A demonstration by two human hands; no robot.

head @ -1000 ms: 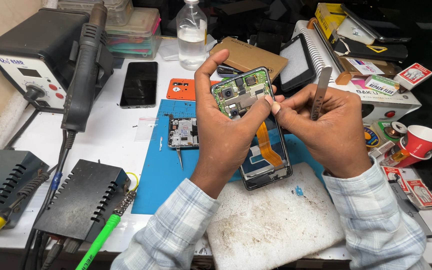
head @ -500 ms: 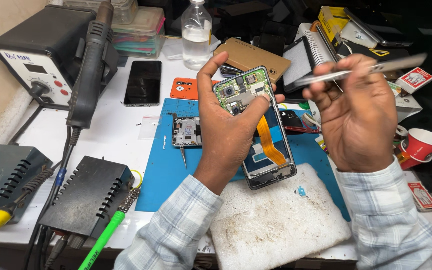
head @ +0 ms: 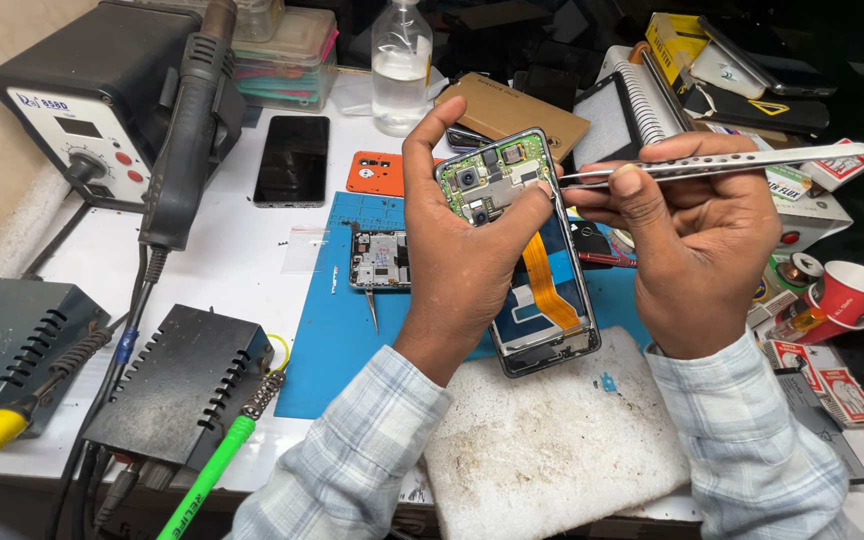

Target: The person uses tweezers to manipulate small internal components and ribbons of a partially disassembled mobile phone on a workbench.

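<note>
The opened phone, its back off and circuit board exposed, is gripped in the left hand and tilted up toward the eyes, steadied above the blue mat. Metal tweezers are pinched closed in the right hand, tips at the board. The white surface is crowded with a hot-air station, a bottle and a red cup.

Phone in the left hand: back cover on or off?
Off. The phone in the left hand shows its bare green circuit board, camera modules and orange flex cable.
</note>
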